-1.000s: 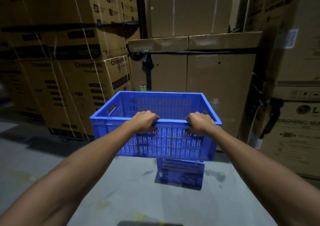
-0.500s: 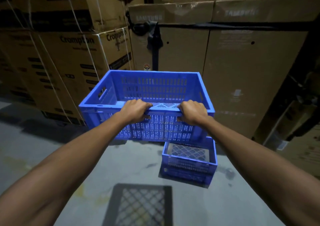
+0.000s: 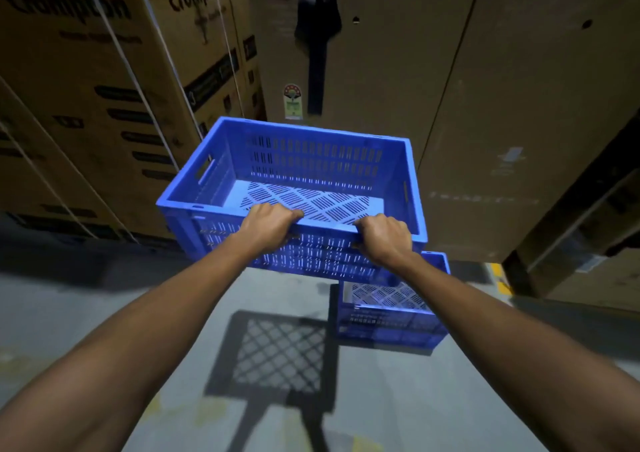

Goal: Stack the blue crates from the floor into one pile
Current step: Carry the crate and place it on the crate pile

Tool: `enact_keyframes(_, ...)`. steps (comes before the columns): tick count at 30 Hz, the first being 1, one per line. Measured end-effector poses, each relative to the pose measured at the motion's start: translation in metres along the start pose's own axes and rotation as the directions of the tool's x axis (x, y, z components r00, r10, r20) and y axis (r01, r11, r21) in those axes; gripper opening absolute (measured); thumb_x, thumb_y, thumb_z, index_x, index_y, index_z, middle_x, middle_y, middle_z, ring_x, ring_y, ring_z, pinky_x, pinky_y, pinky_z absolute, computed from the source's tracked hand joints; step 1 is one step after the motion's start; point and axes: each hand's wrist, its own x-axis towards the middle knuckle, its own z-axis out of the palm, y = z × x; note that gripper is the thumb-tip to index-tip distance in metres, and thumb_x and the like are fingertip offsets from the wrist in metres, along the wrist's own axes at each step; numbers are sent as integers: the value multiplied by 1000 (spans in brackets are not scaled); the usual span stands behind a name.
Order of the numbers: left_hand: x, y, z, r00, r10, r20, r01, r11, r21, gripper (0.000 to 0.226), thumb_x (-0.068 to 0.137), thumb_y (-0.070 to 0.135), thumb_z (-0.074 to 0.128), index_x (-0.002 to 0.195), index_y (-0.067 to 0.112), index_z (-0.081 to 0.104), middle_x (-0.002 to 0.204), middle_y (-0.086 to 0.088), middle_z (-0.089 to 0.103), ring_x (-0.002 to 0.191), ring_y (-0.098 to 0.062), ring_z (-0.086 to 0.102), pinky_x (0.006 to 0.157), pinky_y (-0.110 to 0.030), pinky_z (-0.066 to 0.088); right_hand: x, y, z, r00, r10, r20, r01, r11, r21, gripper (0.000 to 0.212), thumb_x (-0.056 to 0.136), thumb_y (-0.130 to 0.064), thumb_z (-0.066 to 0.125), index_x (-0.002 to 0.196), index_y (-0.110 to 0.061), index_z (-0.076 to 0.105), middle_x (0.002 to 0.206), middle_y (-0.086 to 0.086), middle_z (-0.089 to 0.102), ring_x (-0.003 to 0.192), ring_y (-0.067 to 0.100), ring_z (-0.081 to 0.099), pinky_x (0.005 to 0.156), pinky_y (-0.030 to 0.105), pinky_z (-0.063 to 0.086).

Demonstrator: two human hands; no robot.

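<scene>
Your left hand and right hand both curl their fingers over the near rim of the blue crate, holding it in the air above the grey floor. Below it to the right, a second blue crate sits on the floor, partly hidden. Farther off, cardboard boxes fill the left and far sides.
</scene>
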Motion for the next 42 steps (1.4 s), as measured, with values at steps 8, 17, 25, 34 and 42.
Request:
enact_keyframes(8,59,-2,157,1000,17,6,-17,1000,-14,19,86,38,62,97,23,56,92,-4,71,87,-32,67,67,-34,44,68,42,150,999,3,38,-2,1000,-19,15,90,-36,64,93,-21,64,91,6,68,90,32,65,66,33,36)
enact_keyframes(17,96,26,362,994,4,108,-5,1000,10,14,86,30,60,91,25,48,89,-1,69,85,-28,66,69,-32,42,106,88,350,997,-9,75,9,1000,3,6,88,-27,64,91,-23,63,88,6,68,86,32,65,64,33,37)
enact_keyframes(25,92,5,462,998,-6,66,7,1000,-14,21,84,36,67,93,22,54,84,-3,68,78,-30,67,63,-33,41,130,79,452,998,-43,56,42,999,14,12,87,-19,61,98,-23,65,93,9,68,91,34,64,65,34,36)
enact_keyframes(34,103,6,499,993,2,121,0,1000,-17,20,85,35,65,93,22,51,90,-4,69,85,-30,67,71,-36,49,139,86,483,996,-23,82,24,1000,-13,14,85,-15,60,97,-22,64,90,9,68,92,34,64,65,35,38)
enact_keyframes(42,121,34,507,981,29,193,-6,993,-121,20,88,36,60,101,21,53,103,-7,68,98,-34,64,75,-40,49,147,122,480,993,-53,106,61,995,-73,5,87,-21,65,91,-22,64,86,5,68,84,31,65,62,33,38)
